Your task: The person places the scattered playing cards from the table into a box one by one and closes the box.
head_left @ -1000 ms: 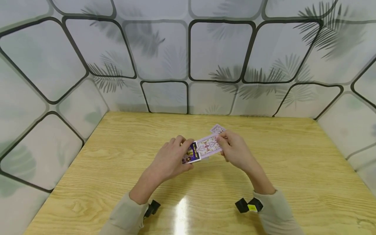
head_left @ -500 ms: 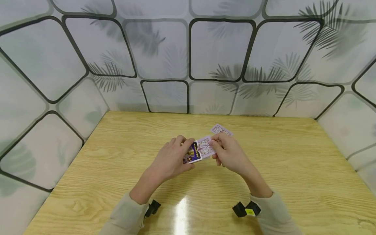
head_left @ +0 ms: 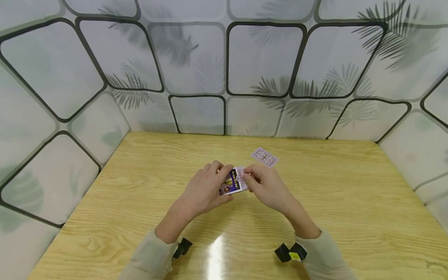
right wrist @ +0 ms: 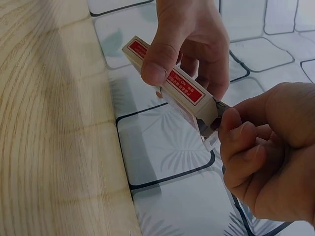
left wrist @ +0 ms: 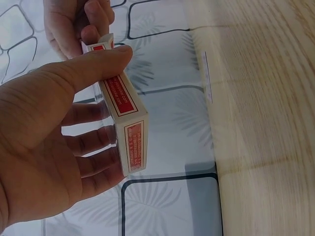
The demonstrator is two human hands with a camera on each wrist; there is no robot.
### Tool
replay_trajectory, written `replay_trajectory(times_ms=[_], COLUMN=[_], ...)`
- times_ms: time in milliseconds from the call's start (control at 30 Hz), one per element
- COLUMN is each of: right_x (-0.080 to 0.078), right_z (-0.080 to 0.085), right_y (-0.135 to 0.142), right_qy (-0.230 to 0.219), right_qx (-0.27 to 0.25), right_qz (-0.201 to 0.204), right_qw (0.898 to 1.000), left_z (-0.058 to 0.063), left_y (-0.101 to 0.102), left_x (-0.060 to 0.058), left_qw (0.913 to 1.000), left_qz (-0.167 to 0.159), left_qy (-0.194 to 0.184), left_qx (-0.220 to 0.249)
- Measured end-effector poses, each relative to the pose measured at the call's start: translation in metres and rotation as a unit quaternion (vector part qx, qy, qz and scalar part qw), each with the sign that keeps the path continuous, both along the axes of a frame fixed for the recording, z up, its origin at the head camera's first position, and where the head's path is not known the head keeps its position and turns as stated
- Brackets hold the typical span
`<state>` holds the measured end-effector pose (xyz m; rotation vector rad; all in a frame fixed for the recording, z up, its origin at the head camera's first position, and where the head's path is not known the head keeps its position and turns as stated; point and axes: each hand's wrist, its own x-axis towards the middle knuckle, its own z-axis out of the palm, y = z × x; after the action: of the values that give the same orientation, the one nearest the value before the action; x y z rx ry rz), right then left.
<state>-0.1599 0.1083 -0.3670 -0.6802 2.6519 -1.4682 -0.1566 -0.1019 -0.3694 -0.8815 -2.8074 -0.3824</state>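
Observation:
My left hand [head_left: 200,191] grips a small playing-card box [head_left: 229,184], thumb along one narrow side and fingers along the other. The box shows a dark purple and yellow face in the head view. In both wrist views its white sides [left wrist: 123,101] carry red printed panels. At the box's right end, my right hand [head_left: 270,189] pinches a pale pink patterned playing card [head_left: 240,175], with only a short strip of it showing outside the box. The right fingertips are right at the box's end in the right wrist view.
A single pink patterned playing card [head_left: 265,157] lies flat on the wooden table [head_left: 147,163], beyond the hands and to the right. Patterned cloth walls [head_left: 196,74] stand at the back and sides. A black wrist device [head_left: 292,252] sits at each cuff.
The right hand has moved left toward the box, and the pinched card has slid mostly into it. The card on the table is now fully uncovered. The left hand has stayed nearly still.

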Motion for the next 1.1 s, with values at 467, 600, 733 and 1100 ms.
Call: replay_trajectory(times_ms=[467, 600, 733, 1100], right_x=[0.001, 0.002, 0.003, 0.012], right_z=[-0.001, -0.003, -0.003, 0.001], right_y=[-0.006, -0.008, -0.011, -0.016], right_qy=[0.037, 0.066, 0.085, 0.096], right_qx=[0.058, 0.070, 0.092, 0.169], right_qz=[0.003, -0.011, -0.013, 0.048], right_qw=[0.998, 0.995, 0.992, 0.980], left_z=[0.001, 0.001, 0.001, -0.001], left_y=[0.000, 0.000, 0.000, -0.001], left_x=[-0.001, -0.001, -0.001, -0.001], left_qw=[1.0000, 0.9999, 0.9997, 0.9994], left_qz=[0.002, 0.004, 0.005, 0.011], left_qy=[0.000, 0.001, 0.005, 0.011], left_qx=[-0.007, -0.016, -0.022, -0.031])
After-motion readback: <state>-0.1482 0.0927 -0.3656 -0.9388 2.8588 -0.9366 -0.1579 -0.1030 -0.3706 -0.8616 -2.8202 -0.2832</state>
